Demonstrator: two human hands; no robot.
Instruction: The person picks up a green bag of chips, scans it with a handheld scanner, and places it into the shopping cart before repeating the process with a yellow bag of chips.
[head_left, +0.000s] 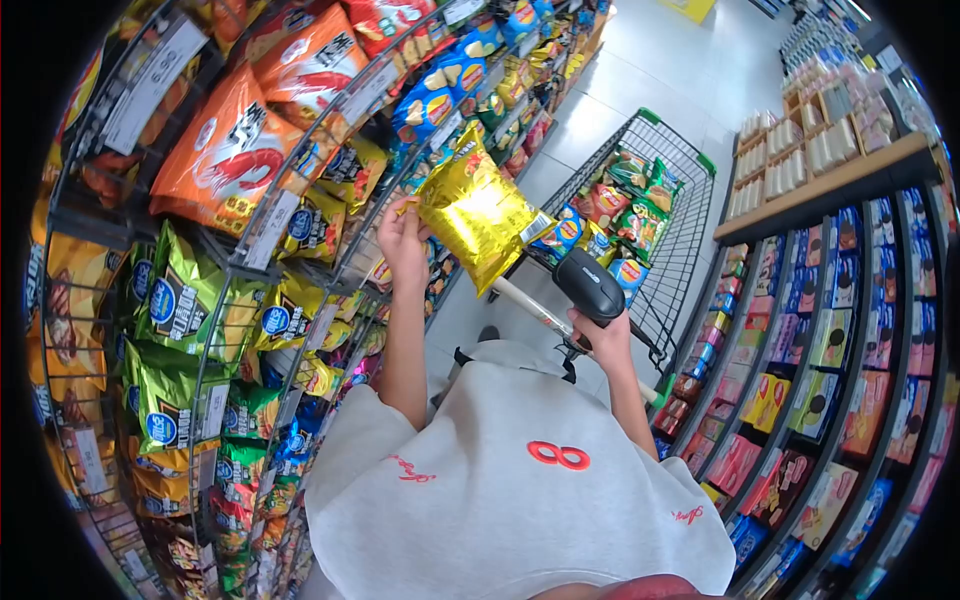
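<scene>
My left hand [402, 242] pinches the edge of a shiny gold chip bag [470, 205], held up in front of the shopping cart. Its barcode corner points toward the scanner. My right hand [606, 340] is wrapped around the handle of a black handheld barcode scanner [590, 285], close to the bag's lower right corner but apart from it. Beneath both lies the cart's handle bar [533, 305]. Inside the cart [683, 262], several chip bags [640, 222] in red, green and blue rest on the wire bottom.
A wire snack rack stands close on my left, with large orange bags [225, 150] and green bags [185, 300] behind price tags [155, 85]. To the right, shelves hold boxed sweets [765, 400] below a wooden ledge [830, 185]. Pale tiled floor [640, 60] runs ahead.
</scene>
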